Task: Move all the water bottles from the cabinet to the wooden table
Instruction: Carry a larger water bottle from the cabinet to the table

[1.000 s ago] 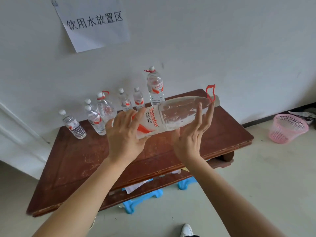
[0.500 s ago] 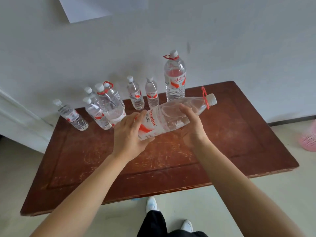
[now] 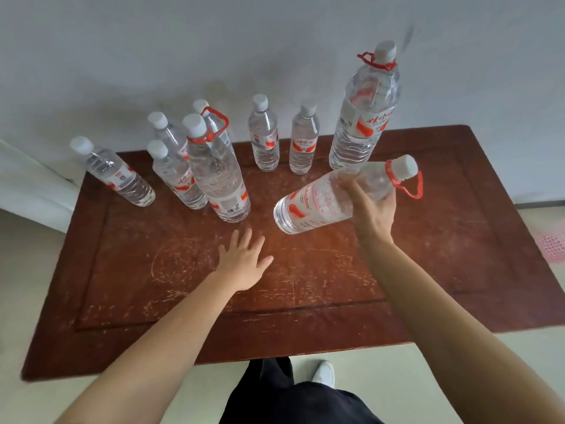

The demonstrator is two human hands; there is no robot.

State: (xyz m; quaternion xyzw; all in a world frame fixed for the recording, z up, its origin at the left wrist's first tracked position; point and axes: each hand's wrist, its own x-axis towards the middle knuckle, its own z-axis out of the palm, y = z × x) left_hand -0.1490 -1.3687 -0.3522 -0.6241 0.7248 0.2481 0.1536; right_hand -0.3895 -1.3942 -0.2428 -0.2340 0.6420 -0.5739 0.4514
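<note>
Faces a pale wall (image 3: 183,56) behind a scuffed red-brown tabletop (image 3: 305,316), far edge against that wall.

Near the far edge, right of centre: tall bottle (image 3: 365,117), upright, white cap, red carry loop at the neck, red-and-white label.

Left of centre, a little in from the far edge: second big bottle (image 3: 218,179), upright, same cap and red loop, barcode low on its label.

Grips a third big bottle, the held bottle (image 3: 321,200), with the right hand (image 3: 374,215), fingers and thumb curled round the upper body below the neck. Tilts it steeply, cap up and to the right, red loop (image 3: 409,185) hanging off the neck, base low over the middle of the tabletop, in front of the tall bottle. Cannot tell whether the base touches the wood.

Along the far edge: six small bottles, all upright, white caps. One alone toward the far left corner (image 3: 117,175); three clustered just beside and behind the second big bottle (image 3: 177,179); two side by side between the big ones (image 3: 264,139).

Holds the left hand (image 3: 244,261) open, fingers spread and straight, palm down over the tabletop's middle, gripping nothing, near the held bottle's base but apart from it.

At the right margin, on the floor: part of a pink basket (image 3: 553,246).

Below the near edge: a white shoe (image 3: 324,373).
</note>
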